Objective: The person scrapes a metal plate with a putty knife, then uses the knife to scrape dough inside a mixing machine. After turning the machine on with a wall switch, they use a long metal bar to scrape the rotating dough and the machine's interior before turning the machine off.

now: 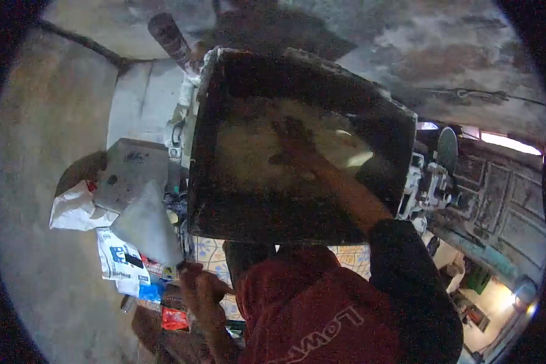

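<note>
Inside a large dark box [255,219], my right hand [294,142] rests on or just over pale, powdery material [242,142]. Its fingers are spread, and the arm enters from the lower right. White, lit patches show to the right of that hand. My left hand [197,282] is outside the box at the lower left, its fingers curled at the narrow end of a pale, wedge-shaped object [145,227]. Dim light blurs the exact grip.
A grey board [130,176], a white crumpled bag [79,209], a printed bag [118,255] and a red packet [175,318] lie at left. White-coated machine parts [428,188] flank the box. A round lamp [525,294] glows at the lower right.
</note>
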### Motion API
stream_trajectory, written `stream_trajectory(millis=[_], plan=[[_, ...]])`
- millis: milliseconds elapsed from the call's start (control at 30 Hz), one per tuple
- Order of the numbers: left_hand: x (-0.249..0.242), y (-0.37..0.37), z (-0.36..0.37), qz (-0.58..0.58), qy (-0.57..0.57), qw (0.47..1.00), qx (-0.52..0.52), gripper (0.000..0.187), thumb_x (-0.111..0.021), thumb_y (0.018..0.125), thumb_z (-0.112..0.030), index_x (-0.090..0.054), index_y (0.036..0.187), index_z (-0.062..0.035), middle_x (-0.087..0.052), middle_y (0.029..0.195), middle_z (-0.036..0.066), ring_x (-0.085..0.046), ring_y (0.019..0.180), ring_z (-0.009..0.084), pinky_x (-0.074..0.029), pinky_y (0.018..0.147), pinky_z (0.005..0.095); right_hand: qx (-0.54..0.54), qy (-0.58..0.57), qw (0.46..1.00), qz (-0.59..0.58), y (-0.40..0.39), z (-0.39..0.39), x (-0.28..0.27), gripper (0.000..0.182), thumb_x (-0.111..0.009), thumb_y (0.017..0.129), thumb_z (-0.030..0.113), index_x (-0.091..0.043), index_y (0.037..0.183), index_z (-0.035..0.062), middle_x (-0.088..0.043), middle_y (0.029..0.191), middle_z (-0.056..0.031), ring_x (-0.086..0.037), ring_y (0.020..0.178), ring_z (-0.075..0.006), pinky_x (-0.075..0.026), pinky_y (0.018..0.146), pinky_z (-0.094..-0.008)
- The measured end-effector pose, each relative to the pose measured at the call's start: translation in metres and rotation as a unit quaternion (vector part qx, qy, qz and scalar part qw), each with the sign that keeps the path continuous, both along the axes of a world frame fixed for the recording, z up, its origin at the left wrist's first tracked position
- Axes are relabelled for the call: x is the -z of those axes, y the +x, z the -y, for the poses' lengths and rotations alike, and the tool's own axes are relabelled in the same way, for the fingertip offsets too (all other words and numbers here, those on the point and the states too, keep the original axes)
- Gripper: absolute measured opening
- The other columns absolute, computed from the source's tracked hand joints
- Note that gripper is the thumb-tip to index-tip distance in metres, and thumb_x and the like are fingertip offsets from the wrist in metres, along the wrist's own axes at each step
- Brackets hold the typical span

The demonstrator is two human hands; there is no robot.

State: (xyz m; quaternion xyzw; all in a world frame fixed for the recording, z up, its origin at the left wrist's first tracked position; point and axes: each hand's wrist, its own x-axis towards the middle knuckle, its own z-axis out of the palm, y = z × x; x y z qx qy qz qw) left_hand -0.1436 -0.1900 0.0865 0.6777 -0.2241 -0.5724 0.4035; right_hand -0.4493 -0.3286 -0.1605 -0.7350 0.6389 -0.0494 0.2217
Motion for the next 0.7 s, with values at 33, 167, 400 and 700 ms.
stream_trajectory(millis=[33, 167, 400, 700], plan=[[-0.010, 0.002, 0.002, 0.025, 0.013, 0.999, -0.033, 0.033, -0.048, 0.096, -0.032, -0.043, 0.113, -0.0032, -0.049, 0.063, 0.003, -0.049, 0.048, 0.0110, -0.038, 0.041, 0.0220, 0.017, 0.016, 1.000, -0.014, 0.005, 0.005, 0.015, 0.065, -0.056, 0.087, 0.048, -0.042, 0.135, 0.0053, -0.042, 0.136, -0.0224, -0.041, 0.127, -0.0339, -0.032, 0.105, -0.0439], [-0.014, 0.014, -0.013, 0.144, -0.017, 0.983, -0.115, 0.037, -0.051, 0.095, -0.037, -0.045, 0.111, -0.0040, -0.043, 0.063, 0.000, -0.048, 0.052, 0.0082, -0.045, 0.043, 0.0233, 0.040, 0.072, 0.996, -0.021, 0.007, 0.022, 0.032, 0.065, -0.055, 0.088, 0.048, -0.043, 0.135, 0.0056, -0.042, 0.136, -0.0218, -0.041, 0.127, -0.0337, -0.032, 0.106, -0.0440], [-0.007, 0.037, -0.053, 0.113, -0.058, 0.977, -0.174, 0.048, -0.054, 0.094, -0.033, -0.041, 0.128, -0.0028, -0.043, 0.070, 0.000, -0.044, 0.056, 0.0090, -0.049, 0.048, 0.0268, -0.048, 0.123, 0.990, 0.044, -0.030, 0.012, -0.044, 0.064, -0.053, 0.089, 0.049, -0.043, 0.135, 0.0060, -0.042, 0.137, -0.0206, -0.042, 0.126, -0.0334, -0.031, 0.106, -0.0443], [0.072, 0.057, -0.125, 0.198, 0.014, 0.954, -0.225, 0.043, -0.050, 0.096, -0.032, -0.043, 0.128, -0.0047, -0.047, 0.075, 0.001, -0.047, 0.063, 0.0106, -0.050, 0.060, 0.0295, 0.068, 0.058, 0.996, -0.020, -0.009, 0.026, 0.019, 0.063, -0.050, 0.090, 0.049, -0.044, 0.135, 0.0066, -0.043, 0.137, -0.0192, -0.042, 0.126, -0.0330, -0.031, 0.107, -0.0446]])
